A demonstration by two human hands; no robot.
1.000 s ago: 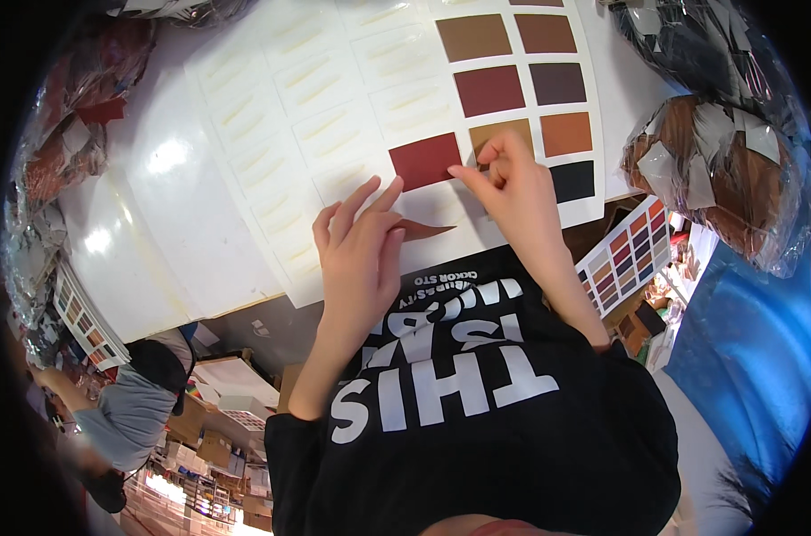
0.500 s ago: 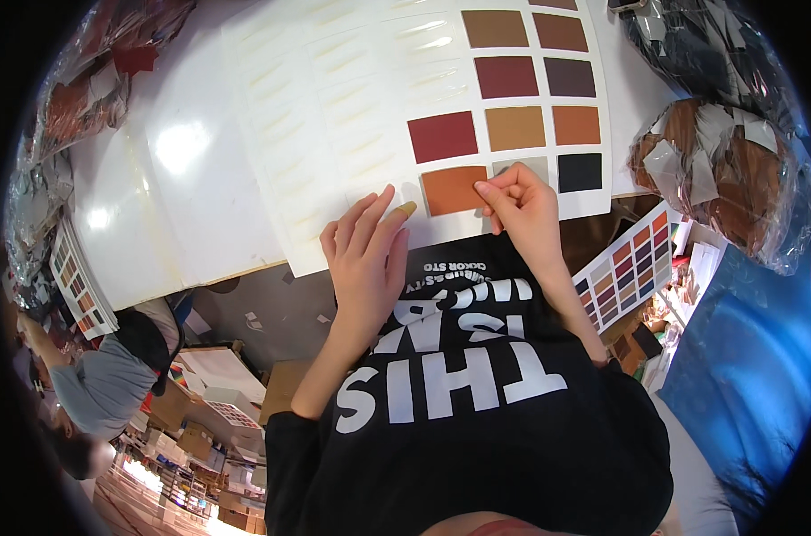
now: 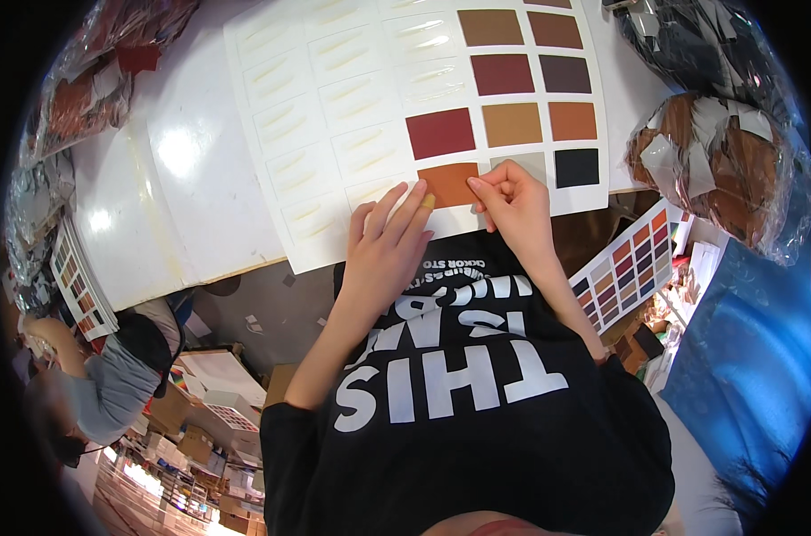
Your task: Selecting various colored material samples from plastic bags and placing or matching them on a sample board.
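A large white card with a grid of glue patches lies on the white table; several colour swatches are stuck on its right part. An orange-brown swatch sits in the lowest row. My left hand lies flat with spread fingers, its fingertips on the swatch's left edge. My right hand has curled fingers that press the swatch's right edge. A grey swatch shows just above my right hand, a black one to its right.
A finished colour chart lies at my right side. Plastic bags of brown and white pieces sit at the right, more bags at the left. Another chart lies at the left edge. A person in grey is at the lower left.
The orange-brown swatch, held loose above the table edge a second ago, now lies in its place on the card. Both hands have moved onto it and press its edges.
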